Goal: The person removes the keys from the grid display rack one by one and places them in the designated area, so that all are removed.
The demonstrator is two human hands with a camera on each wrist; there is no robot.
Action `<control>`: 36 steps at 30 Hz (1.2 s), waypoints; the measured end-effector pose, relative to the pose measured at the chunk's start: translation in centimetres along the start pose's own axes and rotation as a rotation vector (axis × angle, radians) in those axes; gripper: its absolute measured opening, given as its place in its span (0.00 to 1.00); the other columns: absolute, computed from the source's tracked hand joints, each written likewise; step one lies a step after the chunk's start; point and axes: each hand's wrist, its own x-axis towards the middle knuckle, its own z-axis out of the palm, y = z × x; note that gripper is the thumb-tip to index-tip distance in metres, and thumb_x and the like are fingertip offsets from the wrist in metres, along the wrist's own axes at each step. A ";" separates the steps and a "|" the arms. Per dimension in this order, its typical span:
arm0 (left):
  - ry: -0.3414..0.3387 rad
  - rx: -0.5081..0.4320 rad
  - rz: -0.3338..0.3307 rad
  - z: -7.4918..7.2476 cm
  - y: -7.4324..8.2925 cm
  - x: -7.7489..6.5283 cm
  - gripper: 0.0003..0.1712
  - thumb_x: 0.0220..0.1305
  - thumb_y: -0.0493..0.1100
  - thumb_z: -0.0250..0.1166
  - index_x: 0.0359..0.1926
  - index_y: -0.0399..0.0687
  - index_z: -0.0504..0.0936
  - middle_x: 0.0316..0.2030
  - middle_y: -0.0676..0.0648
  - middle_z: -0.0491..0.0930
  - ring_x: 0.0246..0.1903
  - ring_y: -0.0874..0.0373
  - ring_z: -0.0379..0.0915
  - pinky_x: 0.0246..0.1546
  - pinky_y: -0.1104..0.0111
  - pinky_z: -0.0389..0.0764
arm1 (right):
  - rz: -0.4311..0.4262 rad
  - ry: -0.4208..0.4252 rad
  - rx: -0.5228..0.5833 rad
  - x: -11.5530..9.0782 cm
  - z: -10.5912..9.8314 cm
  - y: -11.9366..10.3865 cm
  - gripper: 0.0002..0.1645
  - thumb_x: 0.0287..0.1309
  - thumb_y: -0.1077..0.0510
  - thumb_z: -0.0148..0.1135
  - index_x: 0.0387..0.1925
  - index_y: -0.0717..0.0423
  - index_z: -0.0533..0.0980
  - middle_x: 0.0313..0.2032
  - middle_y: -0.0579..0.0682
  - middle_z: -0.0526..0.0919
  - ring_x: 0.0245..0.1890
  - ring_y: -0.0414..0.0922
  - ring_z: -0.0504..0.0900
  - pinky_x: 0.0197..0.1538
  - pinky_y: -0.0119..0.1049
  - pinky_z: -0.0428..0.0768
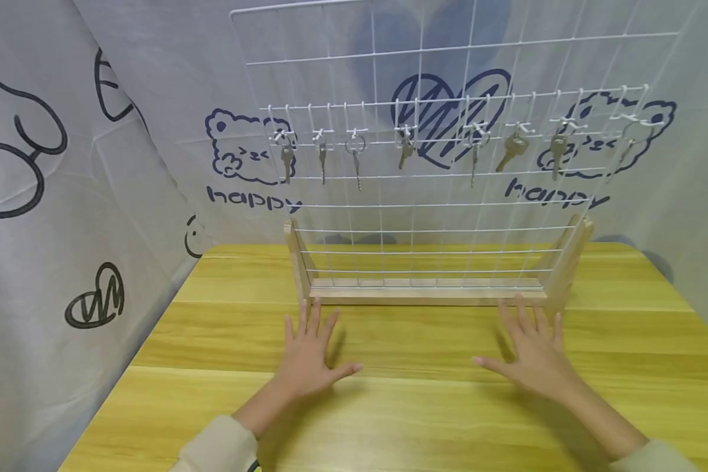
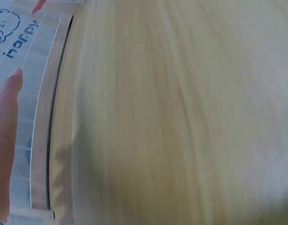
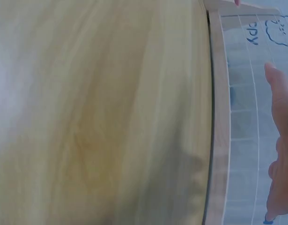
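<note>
Hovering over the wood-grain tabletop [image 1: 413, 406], your left hand [image 1: 308, 360] and right hand [image 1: 533, 357] splay wide, holding nothing, near the wooden base [image 1: 427, 299] of the white wire grid [image 1: 412, 229], where eight keys [image 1: 513, 147] dangle in a row from hooks [image 1: 518, 125] above!

A person's left hand [image 1: 308, 364] and right hand [image 1: 535, 360] extend well apart, fingers [image 1: 314, 318] straight and spread, thumbs [image 1: 343, 372] angled inward toward each other, wrists [image 1: 278, 392] and forearms [image 1: 262, 410] stretching back behind the fingers.

Yellow wood-grain table [image 1: 413, 413], pale hanging cloth [image 1: 153, 177], dark line-drawn hearts [image 1: 96, 305], cartoon faces [image 1: 244, 155], lettering reading "happy" [image 1: 254, 198].
</note>
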 end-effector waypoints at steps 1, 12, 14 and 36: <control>0.002 -0.012 -0.003 -0.2 -0.2 0.0 0.59 0.49 0.79 0.50 0.72 0.48 0.49 0.72 0.33 0.36 0.70 0.34 0.29 0.66 0.33 0.36 | 0.004 0.007 0.011 0.0 -0.3 0.1 0.63 0.48 0.29 0.59 0.72 0.55 0.40 0.70 0.68 0.38 0.69 0.69 0.33 0.64 0.70 0.23; 0.049 -0.099 -0.054 -2.9 -2.3 -0.3 0.53 0.52 0.67 0.61 0.70 0.45 0.52 0.71 0.34 0.42 0.70 0.34 0.34 0.67 0.36 0.42 | 0.025 0.156 0.087 0.8 -4.2 1.9 0.62 0.49 0.36 0.63 0.72 0.54 0.37 0.71 0.66 0.38 0.68 0.70 0.35 0.62 0.75 0.32; 0.088 -0.107 -0.047 -3.6 -2.7 -0.2 0.51 0.51 0.65 0.63 0.69 0.45 0.56 0.71 0.34 0.46 0.69 0.34 0.40 0.67 0.37 0.46 | 0.033 0.196 0.088 1.2 -5.4 2.4 0.62 0.50 0.37 0.63 0.72 0.56 0.39 0.70 0.68 0.41 0.68 0.72 0.38 0.62 0.76 0.36; 0.240 -0.394 -0.160 -12.9 -5.7 2.6 0.41 0.58 0.53 0.64 0.68 0.44 0.58 0.68 0.38 0.58 0.67 0.40 0.52 0.66 0.42 0.58 | 0.120 0.210 0.227 4.2 -12.5 6.2 0.53 0.61 0.45 0.55 0.71 0.62 0.36 0.69 0.72 0.41 0.65 0.74 0.44 0.63 0.72 0.48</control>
